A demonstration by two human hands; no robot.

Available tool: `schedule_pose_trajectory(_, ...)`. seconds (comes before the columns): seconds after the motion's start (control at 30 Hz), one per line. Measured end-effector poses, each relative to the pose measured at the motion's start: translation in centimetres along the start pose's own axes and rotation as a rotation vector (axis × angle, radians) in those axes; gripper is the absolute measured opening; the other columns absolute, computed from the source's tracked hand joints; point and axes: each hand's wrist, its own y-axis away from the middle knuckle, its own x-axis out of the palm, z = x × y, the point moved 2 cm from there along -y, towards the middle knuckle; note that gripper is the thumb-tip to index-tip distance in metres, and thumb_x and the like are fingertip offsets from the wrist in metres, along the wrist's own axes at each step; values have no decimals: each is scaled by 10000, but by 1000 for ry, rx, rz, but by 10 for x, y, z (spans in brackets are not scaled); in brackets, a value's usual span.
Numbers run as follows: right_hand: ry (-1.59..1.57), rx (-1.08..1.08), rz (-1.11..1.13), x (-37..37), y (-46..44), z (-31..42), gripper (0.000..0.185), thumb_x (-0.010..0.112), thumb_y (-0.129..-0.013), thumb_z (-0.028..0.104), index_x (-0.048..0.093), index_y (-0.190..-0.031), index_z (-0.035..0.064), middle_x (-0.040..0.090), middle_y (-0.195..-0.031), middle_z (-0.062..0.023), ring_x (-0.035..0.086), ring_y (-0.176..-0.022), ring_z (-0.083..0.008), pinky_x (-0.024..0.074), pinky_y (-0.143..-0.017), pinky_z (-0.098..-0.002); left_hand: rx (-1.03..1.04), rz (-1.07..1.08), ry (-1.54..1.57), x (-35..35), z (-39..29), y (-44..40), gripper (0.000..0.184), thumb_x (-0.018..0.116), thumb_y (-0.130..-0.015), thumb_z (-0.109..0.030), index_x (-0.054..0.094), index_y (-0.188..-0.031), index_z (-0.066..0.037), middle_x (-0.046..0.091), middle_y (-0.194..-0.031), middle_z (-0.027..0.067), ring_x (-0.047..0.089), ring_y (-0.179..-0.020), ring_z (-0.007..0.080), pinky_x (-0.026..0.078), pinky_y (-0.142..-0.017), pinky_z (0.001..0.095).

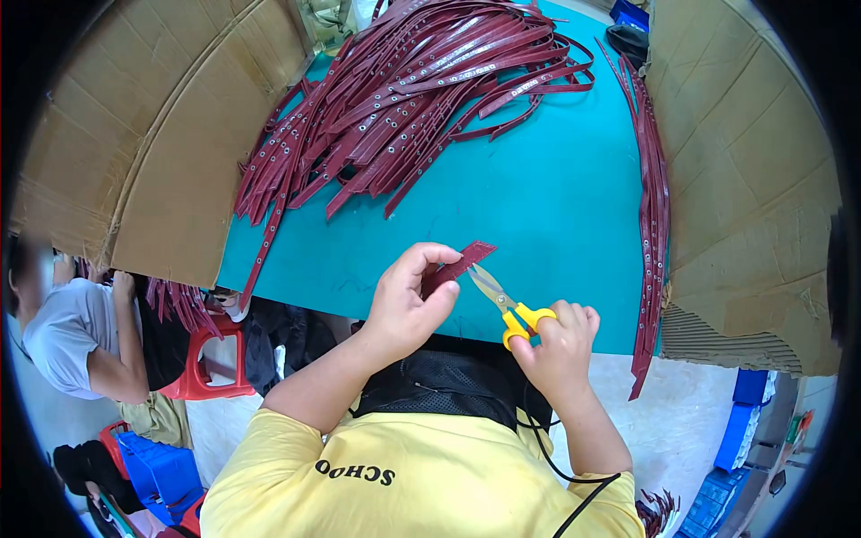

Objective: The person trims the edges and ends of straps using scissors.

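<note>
Strap [473, 256], maroon w/ pale stitching, sits above the near edge of the teal tabletop [547, 202], in front of me. Its long axis runs on a slant, near-L to far-R, w/ the pointed end sticking out past my fingertips toward far-R. My L hand [399, 300] is the nearer one, right on it; my R hand [562, 350] is off to the R & a bit closer to my body.

L hand: thumb & index close together, pinching the strap near its end; other fingers curled, part hidden. R hand: closed round the yellow handles of the scissors [502, 300], thumb at the near loop, fingers at the other. Blades point far-L, tips right by the strap's near-R edge; can't tell if they touch it. Blades look slightly apart, but I can't be sure.

Beyond, a big heap of eyeleted straps [404, 99] lies across the far-L/mid tabletop; a slim bunch of straps [653, 211] runs lengthwise along the R side, next to the R cardboard wall [753, 170].
</note>
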Motion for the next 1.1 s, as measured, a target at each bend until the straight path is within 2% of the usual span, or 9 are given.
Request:
schedule_pose_trajectory(0.2, -5, 14, 14, 2, 3, 1, 264, 766, -535, 251, 585, -615, 77, 498, -716, -63, 489, -715, -242, 320, -725, -406, -25, -58, -57, -2, 3, 2, 185, 574, -881, -3, 525, -1059, -17, 560, -1084, 73, 546, -917, 91, 451, -806, 234)
schedule_pose_trajectory(0.3, -1, 13, 15, 2, 3, 1, 259, 766, -537, 248, 588, -617, 79, 503, -717, -60, 492, -718, -238, 317, -723, -406, 24, -99, -17, -4, 7, 0, 148, 547, -890, 1, 539, -1038, -10, 597, -963, 46, 563, -840, 78, 465, -729, 226)
schedule_pose_trajectory(0.5, 18, 9, 23, 1, 3, 1, 251, 763, -544, 249, 597, -621, 78, 509, -721, -57, 494, -724, -232, 312, -728, -407, -53, -56, 77, -8, 1, 1, 185, 522, -872, 38, 537, -1053, -1, 591, -952, 42, 562, -857, 80, 462, -750, 226)
schedule_pose_trajectory(0.6, 29, 11, 25, -1, 2, 1, 251, 763, -543, 249, 598, -620, 77, 508, -722, -58, 494, -727, -231, 311, -732, -407, 30, -10, 129, -4, 0, 2, 233, 503, -865, 53, 511, -1095, 22, 577, -1063, 85, 554, -959, 116, 441, -855, 254)
schedule_pose_trajectory(0.7, 31, 16, 40, -5, 1, 3, 251, 764, -537, 248, 602, -622, 76, 507, -724, -59, 493, -729, -233, 313, -737, -409, -71, -20, 45, -3, 4, 2, 273, 532, -851, 54, 500, -1121, 30, 564, -1080, 92, 549, -1002, 129, 430, -902, 270)
schedule_pose_trajectory(0.83, -1, -7, 42, -6, 4, 4, 254, 766, -529, 248, 609, -626, 74, 503, -726, -62, 491, -731, -237, 317, -740, -413, -84, -34, 22, -1, 5, 2, 317, 565, -846, 63, 507, -1156, 25, 570, -1068, 75, 550, -983, 116, 440, -883, 260)
schedule_pose_trajectory(0.93, 0, 13, -4, -4, 6, 5, 249, 728, -517, 212, 547, -608, 66, 492, -738, -72, 484, -730, -254, 324, -749, -414, -72, -43, -19, -1, 8, 3, 329, 586, -850, 54, 520, -1171, 18, 575, -1067, 63, 553, -964, 106, 449, -855, 245)
schedule_pose_trajectory(1.1, 18, 27, 12, -3, 8, 4, 269, 779, -523, 241, 600, -628, 70, 497, -728, -62, 487, -730, -242, 319, -740, -412, -44, -54, -66, 1, 5, 5, 337, 602, -853, 44, 535, -1182, 12, 584, -1069, 53, 559, -937, 96, 458, -823, 233)
